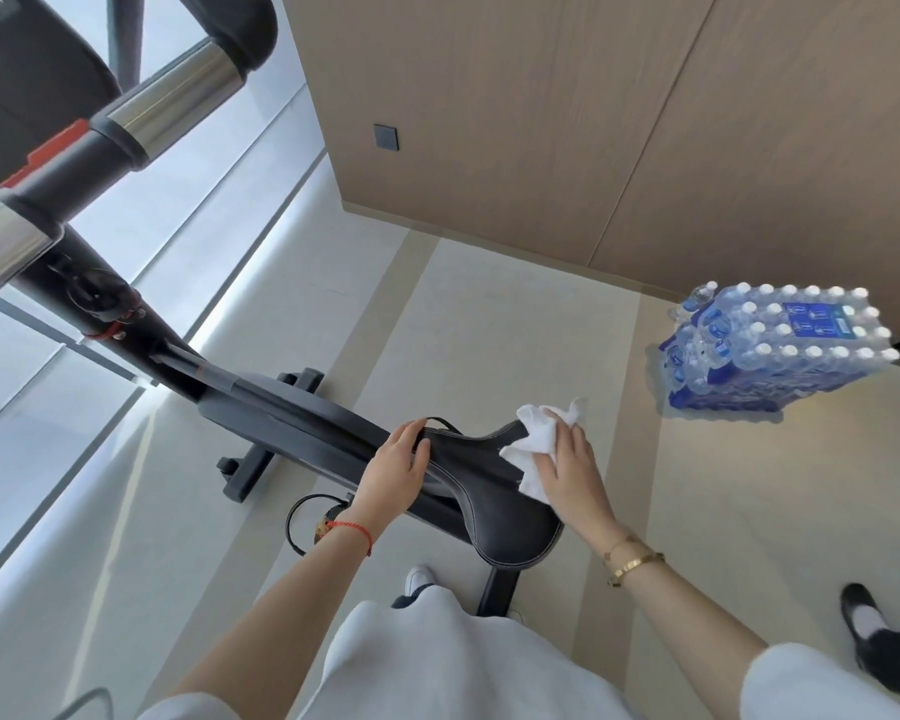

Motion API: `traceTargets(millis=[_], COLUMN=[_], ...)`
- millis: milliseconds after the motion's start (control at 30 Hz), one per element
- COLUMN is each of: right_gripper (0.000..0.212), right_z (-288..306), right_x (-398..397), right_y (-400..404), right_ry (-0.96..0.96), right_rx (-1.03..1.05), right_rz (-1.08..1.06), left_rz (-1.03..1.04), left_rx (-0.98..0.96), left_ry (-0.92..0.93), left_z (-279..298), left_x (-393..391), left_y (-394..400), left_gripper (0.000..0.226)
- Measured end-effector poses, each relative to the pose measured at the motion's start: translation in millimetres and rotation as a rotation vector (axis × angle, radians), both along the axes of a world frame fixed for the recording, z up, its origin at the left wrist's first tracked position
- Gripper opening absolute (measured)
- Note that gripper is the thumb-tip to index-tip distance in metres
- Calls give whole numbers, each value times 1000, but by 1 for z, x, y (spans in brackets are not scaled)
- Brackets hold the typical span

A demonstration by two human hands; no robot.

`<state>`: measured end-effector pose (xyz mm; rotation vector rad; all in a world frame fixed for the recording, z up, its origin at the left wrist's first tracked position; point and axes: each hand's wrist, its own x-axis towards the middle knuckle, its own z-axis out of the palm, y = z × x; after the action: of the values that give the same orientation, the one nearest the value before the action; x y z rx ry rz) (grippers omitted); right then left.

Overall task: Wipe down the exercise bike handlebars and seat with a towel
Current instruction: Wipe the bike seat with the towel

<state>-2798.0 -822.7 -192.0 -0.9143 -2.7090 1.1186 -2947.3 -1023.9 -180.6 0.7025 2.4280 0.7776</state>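
On the black padded bike seat with white stitching [484,491], toward its narrow front end, a crumpled white towel [533,444] is pressed flat under the right hand [567,472]; fingers are spread over the cloth, palm down, not clenched round it. The seat's nose is clasped by the left hand [398,462], fingers curled over its edge, presumably to steady it.

Risks, as judged: the towel is held only by downward pressure, so it could be lost off the far side of the seat on a fast stroke. The wide rear of the seat, nearest the person, may be skipped, since the cloth sits near the front. The strip under the left hand cannot be wiped until that hand is shifted. The seat might swivel if the steadying hold is released.

Ahead of the seat and up, the black-and-chrome handlebars with red trim [141,111] are seen; whether they are already wiped cannot be told. Right of the seat, well apart, a shrink-wrapped pack of water bottles [770,345] stands on the pale tiled floor [489,314]. Below the seat, a looped black cable [294,527] lies near the black frame base [261,459]; feet could be caught. A second person's black shoe [861,613] is seen right of the seat, near the wearer.
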Motion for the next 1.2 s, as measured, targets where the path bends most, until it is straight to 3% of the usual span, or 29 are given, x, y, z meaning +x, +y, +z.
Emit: traceTargets(millis=[133,200,267,400,500,567,833,1067,1200], right_gripper=[45,35,39,40,56,70,73,80,72], right_z=[-7,2,11,13,1,-15,-9,-5,-1], right_x=[0,-17,-32,-27,0,21,38,-25,3], right_y=[8,22,33,21,-1,-15,-60,-66,-57], right_ry=[9,-86,-198,-155,-2,-17,-78,-218,-158], right_rx=[-24,-199,-338,-325,-134,84,609,716,699], right_rz=[14,-89,-181,-242,-112,27,374,489,592], left_rz=[6,9,8,9,13,12,11,19,-3], left_rx=[-4,-5,-5,-18,-23,-25,-20,-8,-20], left_ry=[8,-1,-11,-24,-30,-38,-18,-41,-45], left_z=[0,-1,-2,-3,-4,-5,-5,-4,-2], left_x=[1,1,1,1,1,1,2,1,0], left_y=[1,1,1,1,1,1,1,2,0], left_gripper=[45,45,46,47,47,47,47,45,46])
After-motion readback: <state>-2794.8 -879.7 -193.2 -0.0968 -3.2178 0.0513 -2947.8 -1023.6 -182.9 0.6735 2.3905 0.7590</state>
